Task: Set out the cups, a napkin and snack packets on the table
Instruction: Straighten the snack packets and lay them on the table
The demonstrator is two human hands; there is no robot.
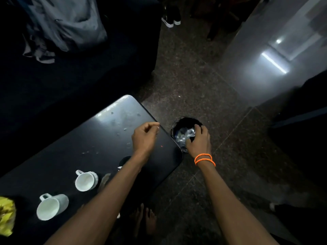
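Right hand [199, 140] reaches down into a small dark bin [175, 129] on the floor just off the table [99, 131] corner, fingers curled over crumpled shiny wrappers [185, 134]; can't tell if it actually pinches one or just rests on them. Left hand [144, 136] hovers over the table corner, fingers loosely curled, maybe pinching a tiny white scrap at the tips, too small to confirm. Two white cups [86, 181] stand on the near table, well apart from the hands; a yellow snack packet [6, 215] sits at the far left edge, partly out of view. No napkin clearly seen. Risks: the left forearm passes just beside the nearer cup, so pulling back could knock it; the bin sits tight against the table corner and could tip if the hand drags; dim light makes a fumble likely.
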